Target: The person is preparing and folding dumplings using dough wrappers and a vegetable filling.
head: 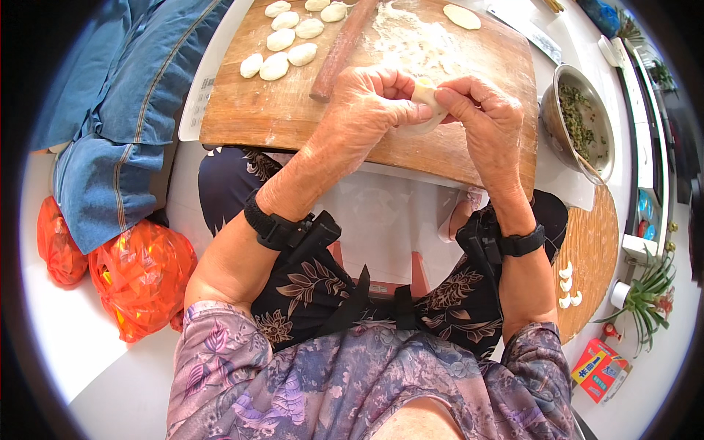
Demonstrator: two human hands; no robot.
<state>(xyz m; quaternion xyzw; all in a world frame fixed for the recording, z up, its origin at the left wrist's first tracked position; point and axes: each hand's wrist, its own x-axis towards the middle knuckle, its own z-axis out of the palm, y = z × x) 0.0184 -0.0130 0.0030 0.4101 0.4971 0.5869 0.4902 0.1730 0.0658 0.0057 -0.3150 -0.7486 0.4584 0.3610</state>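
Over the near part of a floured wooden board (pixel 264 115), both my hands pinch one folded dumpling (pixel 424 99). My left hand (pixel 369 102) grips its left side between thumb and fingers. The thumb and fingertips of my right hand (pixel 481 113) press the edge on the other side. Fingers hide part of the dough. Left of my hands, a wooden rolling pin (pixel 342 52) lies slantwise on the board. Several flattened dough pieces (pixel 280 39) sit at the board's left, and one rolled wrapper (pixel 462 17) lies at the far right. Loose flour (pixel 410 41) covers the middle.
A metal bowl of chopped green filling (pixel 577 124) stands right of the board. Several shaped dumplings (pixel 566 285) rest on a round woven tray (pixel 588 247) at lower right. Orange plastic bags (pixel 142 278) and blue denim cloth (pixel 137 110) are at left. A potted plant (pixel 641 297) stands far right.
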